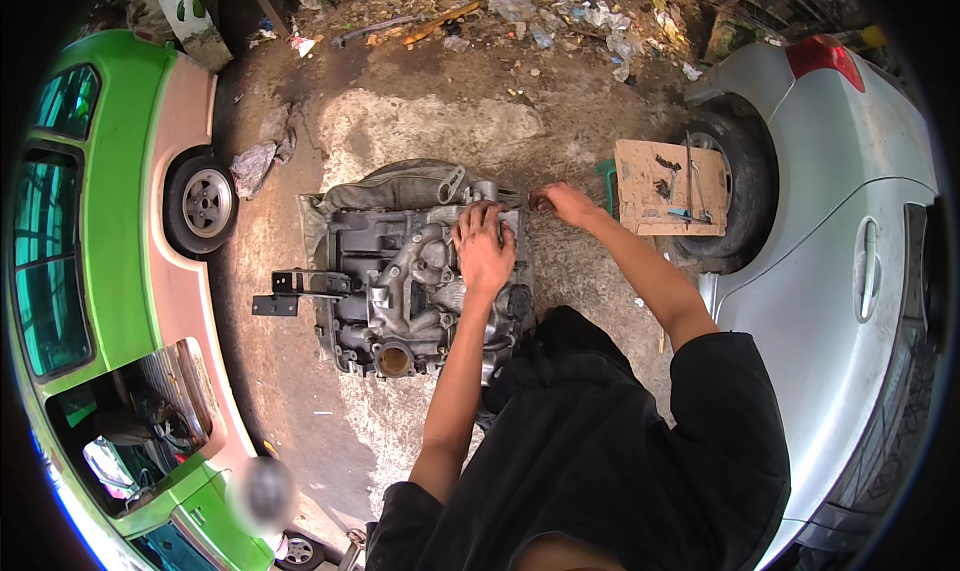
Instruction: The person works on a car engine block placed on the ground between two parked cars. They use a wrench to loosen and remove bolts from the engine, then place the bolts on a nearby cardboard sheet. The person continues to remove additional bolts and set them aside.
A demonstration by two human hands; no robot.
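Note:
A grey metal car engine [365, 236] with a branching intake manifold [400, 271] lies on the ground in front of me, a grey cloth [375, 189] spread under its far side. My left hand [485, 249] rests on the engine's right part, palm down, fingers a little apart over the metal. At the engine's far right corner is my right hand [566, 204], its fingers curled together; what they hold, if anything, is too small to make out. A metal piece with a round eye [452, 184] stands up at the far edge. A black bracket [300, 286] juts out on the left.
At the right, a cardboard sheet [650, 186] bearing several tools lies beside a silver car [830, 201]. A green and pink vehicle [130, 101] stands at the left. Litter [600, 21] covers the far ground. A crumpled sheet [258, 166] lies near the left wheel.

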